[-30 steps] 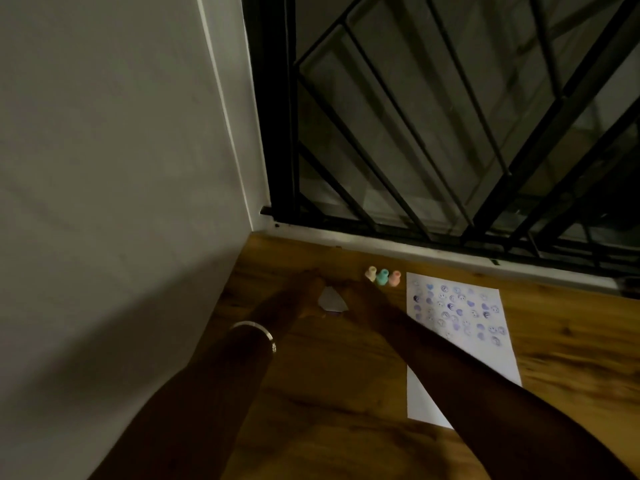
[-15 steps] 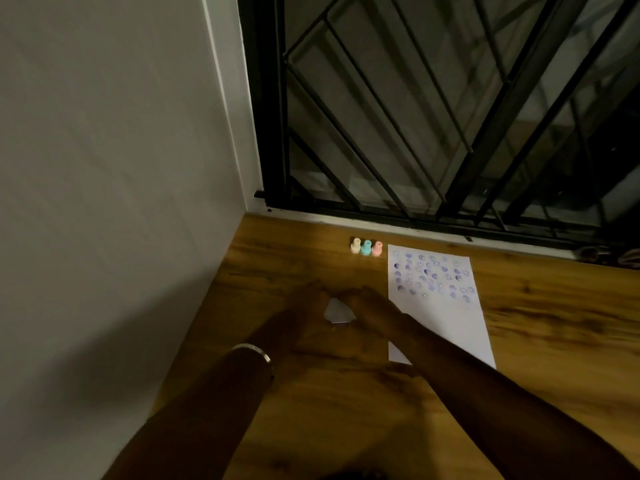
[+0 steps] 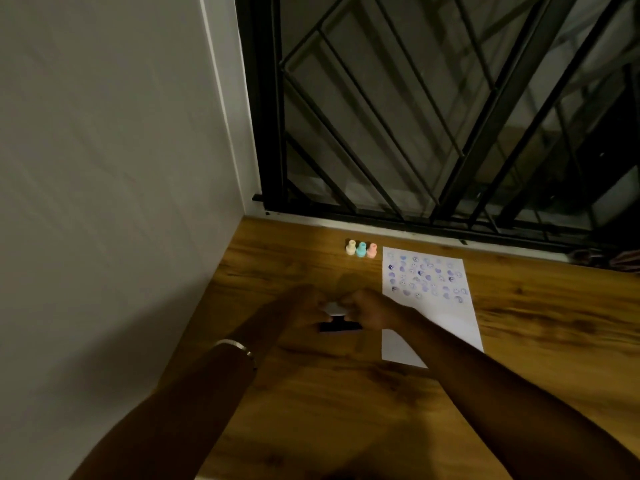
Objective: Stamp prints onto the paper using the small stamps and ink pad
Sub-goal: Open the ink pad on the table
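Wood-grain surface (image 3: 311, 393), dim light. White paper (image 3: 436, 327) flat near far edge, far half covered in rows of purple-blue round prints, near-left corner hidden by forearm. Left hand (image 3: 298, 306) and right hand (image 3: 372, 310) pinch small whitish piece (image 3: 334, 308) between them; dark flat ink pad (image 3: 339, 326) just beneath, blurred. Three small stamps (image 3: 361, 249), cream, teal, pink, upright in row beside paper's far-left corner.
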